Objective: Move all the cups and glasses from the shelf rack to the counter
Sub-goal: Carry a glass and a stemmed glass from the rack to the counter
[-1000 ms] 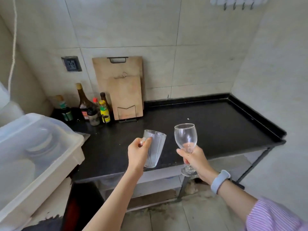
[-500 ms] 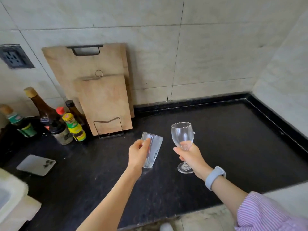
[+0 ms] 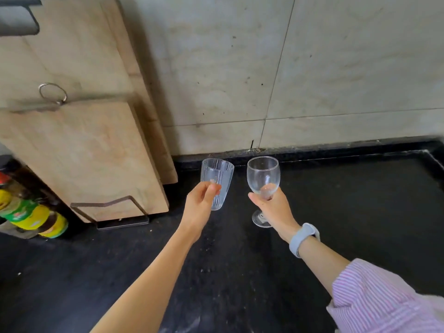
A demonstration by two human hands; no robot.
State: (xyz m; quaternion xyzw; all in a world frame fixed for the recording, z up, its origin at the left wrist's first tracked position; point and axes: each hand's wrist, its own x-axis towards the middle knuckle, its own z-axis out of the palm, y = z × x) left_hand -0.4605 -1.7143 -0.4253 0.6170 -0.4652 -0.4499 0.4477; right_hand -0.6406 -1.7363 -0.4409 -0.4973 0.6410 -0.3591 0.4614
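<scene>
My left hand (image 3: pixel 200 207) grips a clear ribbed tumbler (image 3: pixel 219 179), held upright and slightly tilted above the black counter (image 3: pixel 348 212) near the back wall. A clear wine glass (image 3: pixel 263 175) is gripped by my right hand (image 3: pixel 274 209) around the bottom of its bowl and its stem. Its foot shows below my fingers, close to the counter; whether it touches the surface I cannot tell. The two glasses are side by side, a small gap between them. The shelf rack is out of view.
Two wooden cutting boards (image 3: pixel 84 145) lean against the tiled wall in a metal stand (image 3: pixel 113 212), just left of the tumbler. Sauce bottles (image 3: pixel 33 217) lie at the far left edge. The counter's raised black rim (image 3: pixel 336 146) runs along the back.
Both hands have carried the glasses forward over the counter toward the back wall. The view has moved in closer, and the white bin and most bottles have left the frame.
</scene>
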